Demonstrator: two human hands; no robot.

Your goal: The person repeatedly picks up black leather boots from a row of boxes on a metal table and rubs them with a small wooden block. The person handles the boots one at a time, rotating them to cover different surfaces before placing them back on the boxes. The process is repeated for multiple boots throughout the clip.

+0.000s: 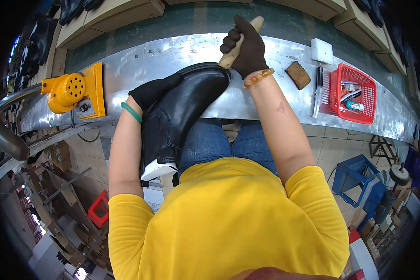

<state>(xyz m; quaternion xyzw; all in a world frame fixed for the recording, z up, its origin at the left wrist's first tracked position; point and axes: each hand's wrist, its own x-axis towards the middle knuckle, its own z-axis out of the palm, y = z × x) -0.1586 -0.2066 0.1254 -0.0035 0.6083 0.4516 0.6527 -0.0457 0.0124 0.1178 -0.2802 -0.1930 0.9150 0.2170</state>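
A black leather ankle boot [184, 102] lies slanted across the metal table's near edge, its toe pointing far right and its shaft, with white material in the opening, toward my body. My left hand [156, 88], in a black glove, grips the boot along its left side; some fingers are hidden by it. My right hand [248, 49], in a dark brown glove, is closed round a tan, slightly curved stick [233, 53] that looks like wood. The stick's lower end is right by the boot's toe; whether it touches, I cannot tell.
A yellow machine [74, 93] stands on the left of the metal table [135, 58]. To the right are a brown block [297, 75], a knife [318, 91], a white block [322, 51] and a red basket [352, 112] with small items. Cardboard boxes [112, 18] line the far side.
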